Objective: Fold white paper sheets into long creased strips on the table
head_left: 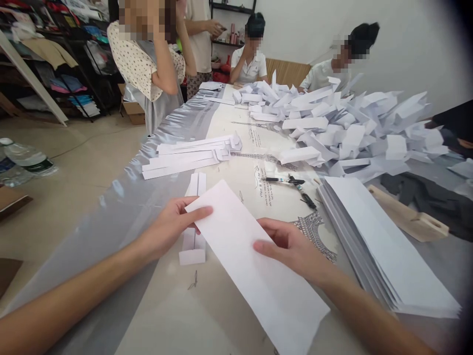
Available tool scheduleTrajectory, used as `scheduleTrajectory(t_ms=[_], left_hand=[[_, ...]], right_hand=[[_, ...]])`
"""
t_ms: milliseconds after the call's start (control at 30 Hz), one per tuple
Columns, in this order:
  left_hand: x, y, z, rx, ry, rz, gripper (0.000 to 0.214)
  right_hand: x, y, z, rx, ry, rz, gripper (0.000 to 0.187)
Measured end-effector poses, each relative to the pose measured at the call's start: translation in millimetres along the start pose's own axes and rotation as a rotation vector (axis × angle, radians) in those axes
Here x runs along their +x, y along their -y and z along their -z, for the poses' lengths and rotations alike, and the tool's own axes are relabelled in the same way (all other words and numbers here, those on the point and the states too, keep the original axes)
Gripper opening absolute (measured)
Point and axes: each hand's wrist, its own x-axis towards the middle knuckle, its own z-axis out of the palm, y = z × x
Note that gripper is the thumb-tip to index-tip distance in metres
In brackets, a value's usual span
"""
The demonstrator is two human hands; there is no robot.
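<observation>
A long white paper strip [251, 266] lies slantwise in front of me over the table [221, 315]. My left hand [170, 227] pinches its far left edge, thumb on top. My right hand [291, 246] grips the strip's right edge near the middle, thumb on top and fingers under it. Under the left hand lies a narrow folded paper piece [193, 246]. A thick stack of the same white sheets [384, 246] sits just right of my right hand.
Flat folded strips [185, 158] lie ahead on the left, and a big heap of folded paper [343, 128] fills the far right. Pens [284, 181] and a wooden block [410, 217] rest mid-table. Several people stand or sit at the far end; water bottles [22, 162] at left.
</observation>
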Motion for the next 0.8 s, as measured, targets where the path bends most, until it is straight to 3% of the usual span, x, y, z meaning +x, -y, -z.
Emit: scheduleTrajectory(t_ms=[200,367,500,700,800], left_hand=[[9,-2,15.3,-0.072,-0.033,-0.032,0.035],[14,-8,28.1,-0.037,-0.128,-0.158,0.037],[14,-12,32.8,0.003,-0.213,-0.240,0.040],[15,-12,35.7,0.030,-0.034,-0.185,0.054],[17,-11,36.2,0.069,0.008,-0.184,0.052]], right_hand=[[1,2,21,-0.069,0.063,-0.121,0.042],[-5,11,39,-0.239,0.080,-0.026,0.032],[-13,16,50,-0.296,-0.037,0.054,0.034],[-11,10,59,-0.155,-0.329,0.053,0.054],[-7,4,64,-0.120,-0.452,0.053,0.064]])
